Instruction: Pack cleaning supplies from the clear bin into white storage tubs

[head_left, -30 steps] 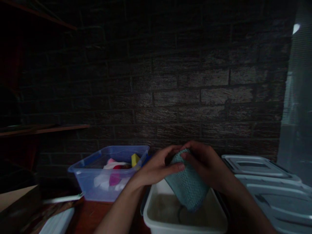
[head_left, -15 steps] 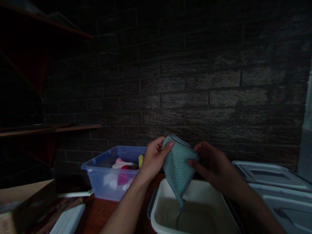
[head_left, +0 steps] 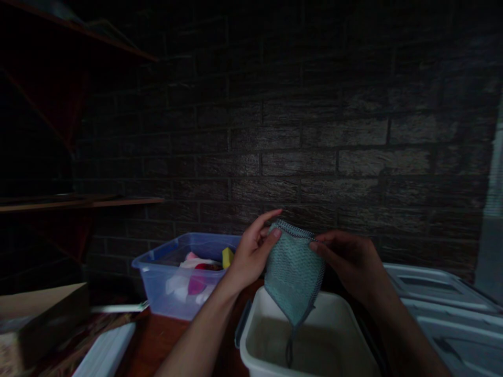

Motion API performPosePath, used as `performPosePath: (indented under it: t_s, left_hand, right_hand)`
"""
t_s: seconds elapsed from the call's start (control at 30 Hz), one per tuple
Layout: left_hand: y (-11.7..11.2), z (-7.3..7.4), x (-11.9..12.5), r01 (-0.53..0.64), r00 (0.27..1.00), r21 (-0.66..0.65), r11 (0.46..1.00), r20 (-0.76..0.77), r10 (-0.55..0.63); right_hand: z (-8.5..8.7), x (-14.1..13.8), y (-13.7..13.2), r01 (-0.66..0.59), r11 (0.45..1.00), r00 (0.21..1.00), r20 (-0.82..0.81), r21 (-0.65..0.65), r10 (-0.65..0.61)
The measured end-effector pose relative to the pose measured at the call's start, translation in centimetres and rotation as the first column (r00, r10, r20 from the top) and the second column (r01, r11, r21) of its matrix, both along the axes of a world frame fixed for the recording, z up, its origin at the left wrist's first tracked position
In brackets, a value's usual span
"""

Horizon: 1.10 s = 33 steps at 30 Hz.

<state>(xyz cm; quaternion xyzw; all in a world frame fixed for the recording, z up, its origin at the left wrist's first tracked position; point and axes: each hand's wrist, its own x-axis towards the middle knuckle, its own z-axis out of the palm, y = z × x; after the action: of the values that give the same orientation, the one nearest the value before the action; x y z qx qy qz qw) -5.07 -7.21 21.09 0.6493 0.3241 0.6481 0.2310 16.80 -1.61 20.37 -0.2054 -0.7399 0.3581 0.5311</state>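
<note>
A teal mesh scrubbing cloth (head_left: 293, 275) hangs by its top edge between both my hands, over a white plastic tub (head_left: 255, 345). A thin dark loop dangles from its lower corner into the tub. My left hand (head_left: 251, 254) pinches the cloth's top left corner, index finger raised. My right hand (head_left: 349, 259) pinches the top right corner with thumb and fingertips.
A clear blue plastic bin (head_left: 173, 267) with white, pink and yellow items stands to the left on a reddish table. Grey-white bin lids (head_left: 444, 298) lie at the right. A white lid (head_left: 106, 353) and a box (head_left: 35, 314) sit at lower left. Behind rises a dark brick wall with shelves.
The cloth went from being bunched between both hands to being spread flat and held up by its top corners. My hands moved apart and slightly higher.
</note>
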Motion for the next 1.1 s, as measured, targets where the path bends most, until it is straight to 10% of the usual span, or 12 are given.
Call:
performPosePath:
  t_s: [0.8, 1.1]
  left_hand:
    - [-1.9, 0.6, 1.2, -0.204, 0.977, 0.208, 0.957, 0.106, 0.185]
    - [-2.1, 0.6, 1.1, -0.061, 0.961, -0.052, 0.997, -0.274, 0.044]
  right_hand:
    - [1.3, 0.7, -1.4, -0.112, 0.988, 0.984, -0.148, -0.106, 0.096]
    - [0.9, 0.1, -1.8, -0.106, 0.994, 0.994, 0.031, -0.027, 0.107]
